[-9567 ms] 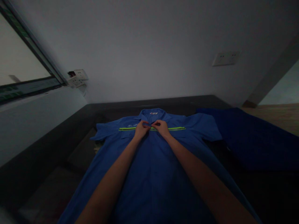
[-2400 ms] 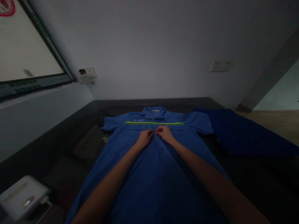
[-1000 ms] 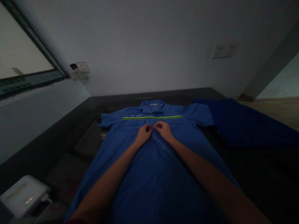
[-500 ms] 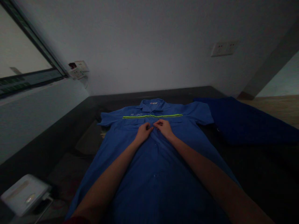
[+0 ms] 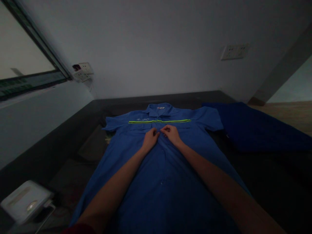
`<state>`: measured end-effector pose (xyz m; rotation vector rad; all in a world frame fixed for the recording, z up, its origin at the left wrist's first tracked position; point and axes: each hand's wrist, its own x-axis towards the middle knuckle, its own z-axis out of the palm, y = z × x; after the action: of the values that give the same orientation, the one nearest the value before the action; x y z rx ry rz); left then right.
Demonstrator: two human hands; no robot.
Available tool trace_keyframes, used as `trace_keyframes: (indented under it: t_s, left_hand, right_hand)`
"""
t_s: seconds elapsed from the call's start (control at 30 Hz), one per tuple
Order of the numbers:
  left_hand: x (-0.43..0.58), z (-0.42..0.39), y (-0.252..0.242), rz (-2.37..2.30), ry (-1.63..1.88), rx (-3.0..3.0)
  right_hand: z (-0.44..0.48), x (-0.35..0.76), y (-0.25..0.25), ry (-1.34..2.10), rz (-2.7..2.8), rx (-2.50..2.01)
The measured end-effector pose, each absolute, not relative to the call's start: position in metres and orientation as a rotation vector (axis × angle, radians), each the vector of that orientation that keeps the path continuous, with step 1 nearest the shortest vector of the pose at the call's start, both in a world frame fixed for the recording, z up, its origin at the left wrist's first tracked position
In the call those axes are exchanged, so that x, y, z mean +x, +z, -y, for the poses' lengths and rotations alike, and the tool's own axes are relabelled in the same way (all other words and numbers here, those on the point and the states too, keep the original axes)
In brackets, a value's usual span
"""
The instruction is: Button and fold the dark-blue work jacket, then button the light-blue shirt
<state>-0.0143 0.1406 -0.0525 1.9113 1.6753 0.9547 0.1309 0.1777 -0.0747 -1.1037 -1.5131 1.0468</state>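
A blue short-sleeved work shirt [image 5: 136,175] lies face up, its collar at the far end and a yellow-green stripe across the chest. Just below that stripe, my left hand [image 5: 150,138] pinches the front placket from the left. My right hand [image 5: 171,134] meets it from the right, thumb and forefinger closed on the same opening. The fingertips of both hands nearly touch. Whatever button or edge sits between them is too small and dark to make out. Lower down the placket, a button [image 5: 162,183] shows.
A dark blue folded cloth [image 5: 255,130] lies right of the shirt on the dark surface [image 5: 87,139]. At lower left is a white box-like device [image 5: 28,201] with a cable. Wall sockets [image 5: 235,52] and a window [image 5: 21,42] are behind.
Almost nothing differs. Both hands stay at the same spot on the placket, with only a slight shift of the fingers and of the camera.
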Motion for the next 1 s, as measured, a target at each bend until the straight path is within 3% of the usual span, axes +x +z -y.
trace_keyframes:
  t_s: [0.53, 0.8, 1.0]
  left_hand:
    - [-0.017, -0.142, -0.061, -1.742, 1.01, 2.113]
    - [-0.015, -0.134, -0.063, -1.927, 0.603, 2.311]
    - [-0.012, -0.131, -0.061, -1.986, 0.501, 2.303]
  right_hand:
    - [-0.172, 0.146, -0.066, 0.469, 1.941, -1.117]
    - [-0.163, 0.14, -0.069, 0.224, 2.195, -1.3]
    - [-0.163, 0.143, -0.076, 0.151, 2.183, -1.377]
